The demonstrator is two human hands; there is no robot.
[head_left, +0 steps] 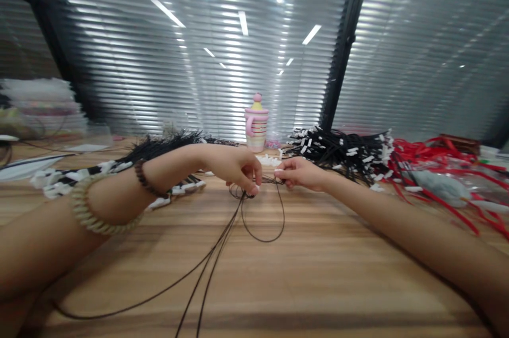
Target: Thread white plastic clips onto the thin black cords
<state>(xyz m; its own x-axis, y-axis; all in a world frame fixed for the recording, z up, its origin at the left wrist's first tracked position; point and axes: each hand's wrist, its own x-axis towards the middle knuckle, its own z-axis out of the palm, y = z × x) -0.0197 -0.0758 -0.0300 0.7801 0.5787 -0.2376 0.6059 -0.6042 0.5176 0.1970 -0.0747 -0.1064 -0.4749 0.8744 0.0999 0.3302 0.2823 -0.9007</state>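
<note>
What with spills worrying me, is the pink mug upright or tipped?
Upright: the mug stands base down on the table, topped by its knob.

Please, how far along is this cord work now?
Perhaps done: the white-tipped black bundle at right. In hand: thin dark cords, at the left hand and right hand. Possibly left: small white pieces beyond the hands; how many remain is unclear.

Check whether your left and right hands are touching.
Apart. The head view shows the left hand and right hand with a plain gap between their fingers, the tabletop showing through it.
</note>
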